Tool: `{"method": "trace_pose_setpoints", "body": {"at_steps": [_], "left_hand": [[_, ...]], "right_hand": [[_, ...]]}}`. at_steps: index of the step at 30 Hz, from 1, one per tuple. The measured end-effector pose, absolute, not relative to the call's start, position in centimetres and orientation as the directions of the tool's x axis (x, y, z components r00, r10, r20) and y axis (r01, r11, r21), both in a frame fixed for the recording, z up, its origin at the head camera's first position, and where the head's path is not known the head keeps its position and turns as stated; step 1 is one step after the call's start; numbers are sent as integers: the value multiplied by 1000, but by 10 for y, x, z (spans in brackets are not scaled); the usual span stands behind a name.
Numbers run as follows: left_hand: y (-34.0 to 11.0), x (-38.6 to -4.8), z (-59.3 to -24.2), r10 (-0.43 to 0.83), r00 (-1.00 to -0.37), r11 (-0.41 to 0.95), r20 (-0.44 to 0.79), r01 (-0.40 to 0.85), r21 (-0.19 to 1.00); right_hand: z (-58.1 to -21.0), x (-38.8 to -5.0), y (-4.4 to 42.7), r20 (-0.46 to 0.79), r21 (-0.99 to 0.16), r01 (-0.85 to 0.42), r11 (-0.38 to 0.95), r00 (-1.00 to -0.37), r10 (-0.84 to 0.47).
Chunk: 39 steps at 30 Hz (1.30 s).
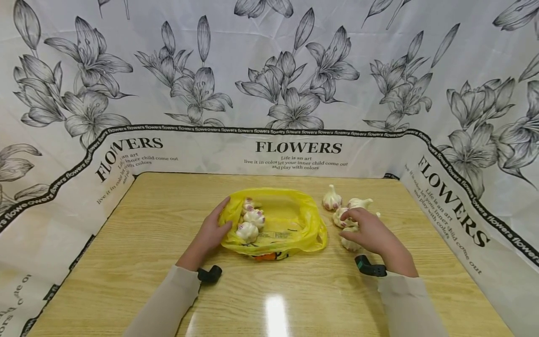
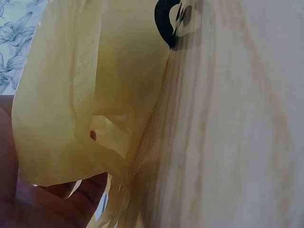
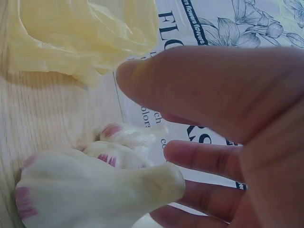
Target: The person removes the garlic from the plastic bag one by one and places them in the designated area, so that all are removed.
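A yellow bag (image 1: 286,210) lies on the wood-grained counter (image 1: 143,276), about midway between its left and right edges and nearer the far edge. Its mouth gapes wide, and orange and black print shows low on the front. Inside, three garlic bulbs (image 1: 254,218) with purple streaks sit in a row along the bag's left wall.

The left hand (image 1: 212,230) stands at the side of the bag facing the counter's left edge; its grip is closed on the thin plastic, with fingers bent behind the film in the left wrist view.

The loose garlic bulbs (image 1: 331,198) form a cluster between the bag and the counter's right edge, toward the far right corner. Four show well, and a stem tip rises behind the right hand (image 1: 374,234). That hand is over the cluster with its grip released: in the right wrist view the thumb is well apart from the fingers, and a large bulb lies with its neck pointing toward them. Whether the fingertips touch it cannot be told.

Each wrist bears a dark device (image 1: 210,274) below a pale sleeve (image 1: 168,299). A white floral sheet (image 1: 294,93) rises behind the counter's far edge and along both sides.
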<state>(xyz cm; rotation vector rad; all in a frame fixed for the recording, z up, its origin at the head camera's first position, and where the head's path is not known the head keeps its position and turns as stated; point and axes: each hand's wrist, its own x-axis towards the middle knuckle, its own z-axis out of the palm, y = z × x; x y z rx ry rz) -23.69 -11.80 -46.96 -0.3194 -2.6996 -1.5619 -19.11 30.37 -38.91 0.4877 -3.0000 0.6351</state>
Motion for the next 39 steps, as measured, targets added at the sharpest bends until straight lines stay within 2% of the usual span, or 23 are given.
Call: {"method": "trace_pose_setpoints", "body": {"at_steps": [8,13,27,34,39], "left_hand": [[-117,-236,-472,182,-977,458,116,188,869],[-116,-236,-474,173,-979,454,106,175,873],[-116,-236,-471,172,-980,459,96,166,873],[-118,-240,-471,166,-981,464,99,166,870],[-118,-237,-469,168,-982,449,86,154,880]], "right_hand": [[-392,-195,297,125,-380,-338,861,-941,-314],[-393,-199,290,122,-412,-351,841,-936,-331],[-390,-213,252,156,-431,-392,813,-919,-362],[-391,-222,234,125,-454,-350,820,-936,-330],[-389,-225,226,147,-435,-343,833,-939,-310]]}}
